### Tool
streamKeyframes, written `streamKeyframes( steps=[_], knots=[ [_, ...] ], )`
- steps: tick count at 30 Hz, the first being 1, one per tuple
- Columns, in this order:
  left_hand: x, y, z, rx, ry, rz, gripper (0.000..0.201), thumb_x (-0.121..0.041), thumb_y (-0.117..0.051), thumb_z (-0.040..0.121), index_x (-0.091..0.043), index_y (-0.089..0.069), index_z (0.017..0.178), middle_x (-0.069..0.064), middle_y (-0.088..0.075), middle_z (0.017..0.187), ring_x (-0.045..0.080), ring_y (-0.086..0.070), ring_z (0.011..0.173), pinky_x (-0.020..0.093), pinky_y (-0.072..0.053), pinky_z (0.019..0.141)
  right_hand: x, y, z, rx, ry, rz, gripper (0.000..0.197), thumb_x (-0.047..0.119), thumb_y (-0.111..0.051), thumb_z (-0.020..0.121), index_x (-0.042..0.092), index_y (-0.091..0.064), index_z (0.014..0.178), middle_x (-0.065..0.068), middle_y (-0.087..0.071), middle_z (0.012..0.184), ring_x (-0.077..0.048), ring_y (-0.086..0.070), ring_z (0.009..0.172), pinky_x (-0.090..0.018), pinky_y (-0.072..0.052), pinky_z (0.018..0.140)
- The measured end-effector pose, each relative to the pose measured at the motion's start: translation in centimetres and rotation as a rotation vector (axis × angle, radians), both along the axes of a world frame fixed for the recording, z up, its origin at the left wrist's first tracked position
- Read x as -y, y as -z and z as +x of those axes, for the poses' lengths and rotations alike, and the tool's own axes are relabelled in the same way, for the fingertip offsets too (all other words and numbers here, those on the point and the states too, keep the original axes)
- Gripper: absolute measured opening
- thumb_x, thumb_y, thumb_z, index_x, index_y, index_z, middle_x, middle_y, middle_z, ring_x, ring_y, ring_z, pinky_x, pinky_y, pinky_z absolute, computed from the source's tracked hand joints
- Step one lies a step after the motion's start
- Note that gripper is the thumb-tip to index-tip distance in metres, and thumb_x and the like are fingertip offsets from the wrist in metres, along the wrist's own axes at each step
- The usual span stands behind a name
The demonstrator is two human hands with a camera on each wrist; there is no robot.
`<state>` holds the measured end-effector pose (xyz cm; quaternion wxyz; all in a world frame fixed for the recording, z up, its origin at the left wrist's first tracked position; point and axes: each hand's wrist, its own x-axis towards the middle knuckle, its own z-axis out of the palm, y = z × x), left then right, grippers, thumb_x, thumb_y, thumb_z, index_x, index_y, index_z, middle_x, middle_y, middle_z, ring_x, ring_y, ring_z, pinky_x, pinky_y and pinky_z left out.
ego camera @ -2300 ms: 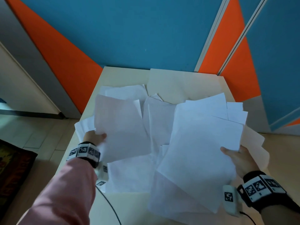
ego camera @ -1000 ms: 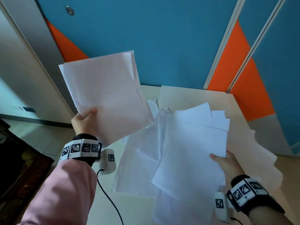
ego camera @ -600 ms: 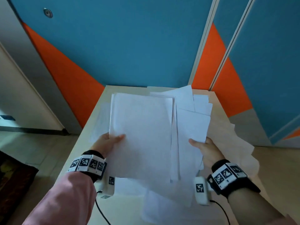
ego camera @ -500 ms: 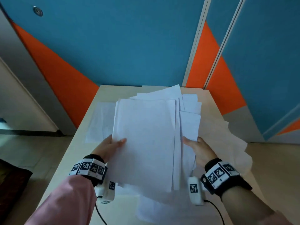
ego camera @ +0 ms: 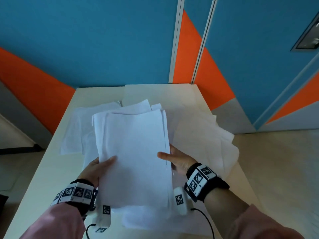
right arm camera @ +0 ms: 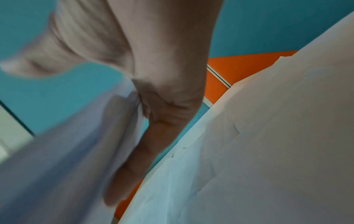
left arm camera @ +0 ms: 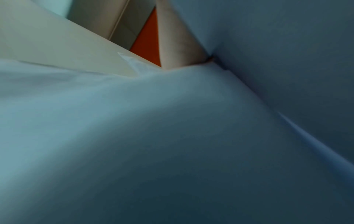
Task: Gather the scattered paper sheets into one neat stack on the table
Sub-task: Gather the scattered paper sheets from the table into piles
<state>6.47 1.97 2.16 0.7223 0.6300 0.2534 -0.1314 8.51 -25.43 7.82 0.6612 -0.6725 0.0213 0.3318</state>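
Paper sheets: thin, white, rectangular bundle | hands: left, right pinch its side edges

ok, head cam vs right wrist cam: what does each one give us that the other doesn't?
Head only: the whole table, the left hand pinching the held stack at its left edge, loose sheets lying left of it, both wrist bands.

Right wrist only: the right hand's fingers under the stack's edge, seen from below.

Both: the right hand gripping the stack, more loose sheets to its right, the blue and orange wall.
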Motion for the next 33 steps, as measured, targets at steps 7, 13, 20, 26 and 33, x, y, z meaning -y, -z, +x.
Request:
streamKeyframes(
  steps=[7, 13, 20, 26, 33],
  knots=[
    [0.6, 0.4, -1.4, -0.116, 0.105, 0.018, 0.053, -0.033, -0.082, 0.06, 0.002, -0.065, 0.096, 0.015, -0.075, 0.077, 0.027, -0.072, 0.066, 0.034, -0.057, 0.063, 0.5, 1.7, 0.2, 0.12, 0.004, -0.134, 0.041, 0.01, -0.062, 0.089, 0.007, -0.053, 0.129, 0.0, -0.06, 0.12, -0.017, -0.057, 0.11, -0.032, -0.041, 0.105],
    [-1.6, 2.3, -1.1, -0.12, -0.122, 0.3, 0.057, -0.027, -0.078, 0.066, 0.008, -0.062, 0.108, 0.024, -0.067, 0.096, 0.034, -0.064, 0.085, 0.049, -0.051, 0.088, 4.1, 3.6, 1.3, 0.163, 0.181, -0.331, 0.035, 0.011, -0.057, 0.091, 0.007, -0.053, 0.125, -0.001, -0.056, 0.078, -0.021, -0.056, 0.071, -0.022, -0.046, 0.053],
    [-5.2, 2.9, -2.0, -0.144, -0.276, 0.476, 0.041, -0.021, -0.07, 0.079, 0.006, -0.06, 0.109, 0.024, -0.064, 0.096, 0.037, -0.064, 0.091, 0.051, -0.049, 0.092, 8.5, 6.7, 4.2, 0.438, -0.117, -0.905, 0.062, 0.016, -0.075, 0.074, 0.013, -0.051, 0.131, -0.01, -0.051, 0.129, -0.026, -0.047, 0.125, -0.028, -0.038, 0.097],
    [-7.0, 3.6, -3.9, -0.149, -0.381, 0.367, 0.02, -0.013, -0.066, 0.083, -0.001, -0.058, 0.097, -0.001, -0.065, 0.045, 0.025, -0.056, 0.067, 0.037, -0.049, 0.073, 6.0, 7.7, 6.0, 0.487, -0.543, -1.174, 0.116, 0.039, -0.082, 0.061, 0.031, -0.008, 0.15, -0.002, -0.007, 0.16, -0.018, -0.002, 0.148, -0.051, -0.007, 0.115],
    [-8.2, 4.4, -5.4, -0.133, -0.448, 0.321, 0.029, -0.015, -0.068, 0.081, -0.002, -0.06, 0.106, 0.015, -0.066, 0.076, 0.025, -0.062, 0.066, 0.033, -0.056, 0.068, 4.8, 7.7, 7.1, 0.509, -0.652, -1.32, 0.113, 0.045, -0.084, 0.052, 0.026, -0.021, 0.144, -0.004, -0.031, 0.14, -0.026, -0.028, 0.134, -0.051, -0.023, 0.107]
  ],
)
